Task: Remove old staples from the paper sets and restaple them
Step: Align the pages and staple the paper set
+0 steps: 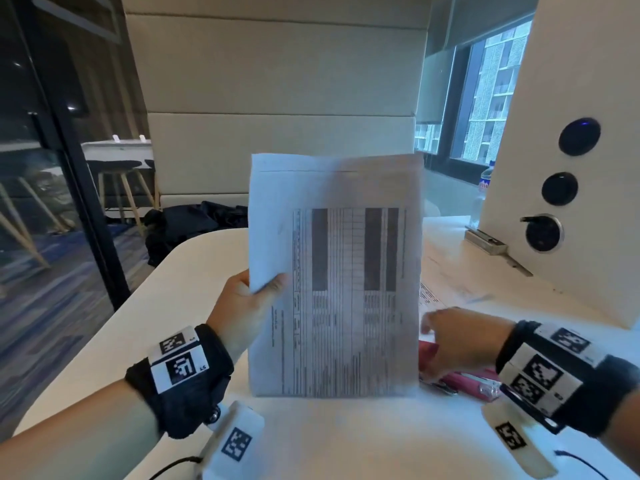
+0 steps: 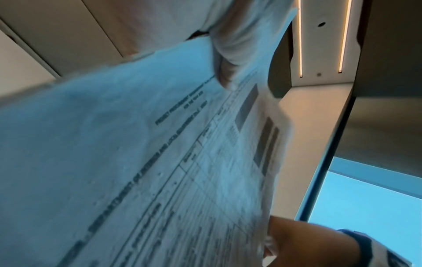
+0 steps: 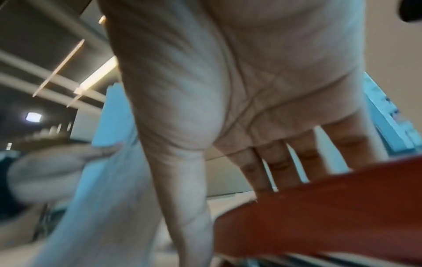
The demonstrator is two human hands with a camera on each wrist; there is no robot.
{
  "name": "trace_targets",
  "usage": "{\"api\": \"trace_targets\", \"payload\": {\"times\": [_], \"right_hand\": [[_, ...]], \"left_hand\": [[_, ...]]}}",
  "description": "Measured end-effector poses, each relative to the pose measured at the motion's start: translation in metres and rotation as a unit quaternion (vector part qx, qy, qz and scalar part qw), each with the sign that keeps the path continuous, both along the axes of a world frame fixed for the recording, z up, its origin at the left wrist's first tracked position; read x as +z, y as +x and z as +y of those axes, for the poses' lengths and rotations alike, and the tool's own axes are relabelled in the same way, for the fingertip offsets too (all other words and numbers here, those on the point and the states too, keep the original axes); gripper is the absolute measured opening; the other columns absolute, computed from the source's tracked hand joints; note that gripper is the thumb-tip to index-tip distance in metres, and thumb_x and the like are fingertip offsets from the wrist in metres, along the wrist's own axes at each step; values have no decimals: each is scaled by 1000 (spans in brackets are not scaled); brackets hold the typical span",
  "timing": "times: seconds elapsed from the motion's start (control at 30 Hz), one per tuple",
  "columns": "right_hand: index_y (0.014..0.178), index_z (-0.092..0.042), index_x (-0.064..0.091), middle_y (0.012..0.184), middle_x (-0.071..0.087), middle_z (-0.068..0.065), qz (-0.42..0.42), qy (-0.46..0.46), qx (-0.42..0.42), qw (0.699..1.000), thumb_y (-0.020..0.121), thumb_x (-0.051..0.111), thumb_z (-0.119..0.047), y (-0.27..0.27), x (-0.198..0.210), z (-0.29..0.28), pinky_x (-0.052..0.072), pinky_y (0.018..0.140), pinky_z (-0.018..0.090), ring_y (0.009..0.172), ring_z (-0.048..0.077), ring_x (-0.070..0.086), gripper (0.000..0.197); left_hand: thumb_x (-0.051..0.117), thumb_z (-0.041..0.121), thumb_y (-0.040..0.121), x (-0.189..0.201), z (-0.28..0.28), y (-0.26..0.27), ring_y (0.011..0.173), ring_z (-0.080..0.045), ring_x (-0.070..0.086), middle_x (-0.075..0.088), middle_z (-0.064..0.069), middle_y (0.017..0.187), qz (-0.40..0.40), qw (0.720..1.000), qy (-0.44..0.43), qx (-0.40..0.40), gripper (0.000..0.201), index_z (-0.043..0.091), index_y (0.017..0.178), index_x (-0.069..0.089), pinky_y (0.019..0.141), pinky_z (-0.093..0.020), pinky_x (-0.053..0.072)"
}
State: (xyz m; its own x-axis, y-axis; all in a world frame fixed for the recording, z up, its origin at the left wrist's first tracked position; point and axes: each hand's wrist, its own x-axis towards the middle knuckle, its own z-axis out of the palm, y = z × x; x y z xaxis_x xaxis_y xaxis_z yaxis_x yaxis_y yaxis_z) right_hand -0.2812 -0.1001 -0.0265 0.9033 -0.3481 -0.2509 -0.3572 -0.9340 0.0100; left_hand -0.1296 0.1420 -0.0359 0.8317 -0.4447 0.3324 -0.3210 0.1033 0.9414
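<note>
A stapled paper set [image 1: 336, 271] with a printed table stands upright on its lower edge on the white table [image 1: 346, 441]. My left hand [image 1: 266, 285] grips its left edge, thumb on the front and fingers hidden behind. The left wrist view shows the printed sheet [image 2: 160, 162] up close under the thumb [image 2: 228, 59]. To the right of the paper, my right hand [image 1: 433, 344] is spread, fingers straight, over a red stapler [image 1: 474, 381] lying on the table. In the right wrist view the fingers [image 3: 280, 162] reach past the red stapler [image 3: 331, 207]; contact is unclear through the blur.
More printed sheets [image 1: 446, 271] lie on the table behind the right hand. A grey metal tool [image 1: 486, 241] rests by a white panel with round sockets [image 1: 554, 188]. A dark bag [image 1: 194, 226] sits on the bench beyond the table's rounded left edge.
</note>
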Motion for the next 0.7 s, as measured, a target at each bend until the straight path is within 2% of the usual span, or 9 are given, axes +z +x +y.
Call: {"api": "trace_targets", "payload": {"times": [0.07,0.17,0.27,0.33,0.43,0.5,0.57,0.63,0.7], "right_hand": [[105,-17,62,102,66,-3,40,-41,1,998,82,66,-52,-3,-4,-7,48,78,25,85,13,58,42],[85,-25,50,87,55,-8,36,8,-11,999,88,59,-52,-6,-5,-24,40,65,22,74,10,49,29],[91,-18,51,85,64,0,-117,177,-85,974,93,58,-38,-5,4,-34,48,65,28,71,15,58,21],[89,-8,55,77,70,11,-312,332,-141,879,93,60,-30,-1,19,-31,51,62,41,64,26,62,23],[80,-6,60,71,62,20,-519,392,-138,747,94,53,-39,7,57,-23,45,56,38,57,27,53,36],[92,-6,58,72,63,15,-646,412,-78,638,95,52,-38,15,85,-11,54,53,38,57,23,56,33],[100,-15,46,78,60,8,-736,421,53,528,100,48,-35,24,109,8,52,51,31,57,15,56,20],[102,-20,37,86,60,1,-773,376,157,486,101,45,-34,37,126,21,50,53,30,62,12,57,15],[103,-20,37,88,59,-7,-782,356,179,479,102,43,-30,50,137,30,51,57,29,66,8,58,12]], "left_hand": [[61,24,88,1,-1,4,97,1,62,68,20,99,19,1000,-1,-6,12,29,99,63,79,-14,45],[60,22,90,5,-1,6,102,-3,60,66,16,104,57,998,-9,-4,21,22,111,60,86,-20,44],[56,27,93,9,1,7,105,-5,60,66,14,110,74,997,-22,8,26,21,118,59,93,-25,43],[52,30,95,11,2,6,104,-9,63,68,11,109,84,996,-31,16,28,19,119,60,94,-28,46],[50,33,96,16,-1,0,94,-12,70,74,7,100,86,996,-19,7,26,19,111,66,85,-29,52],[49,33,96,19,-3,-6,85,-14,72,76,4,91,78,997,2,2,25,19,102,69,76,-29,56],[49,33,97,22,-8,-15,84,-20,72,76,-2,91,76,997,11,-13,27,16,100,70,76,-34,58],[49,30,97,23,-13,-23,84,-22,72,75,-5,93,71,997,14,-35,29,12,102,70,74,-32,59],[48,28,98,24,-18,-29,84,-21,72,75,-7,94,53,997,22,-57,29,9,102,70,69,-23,58]]}}
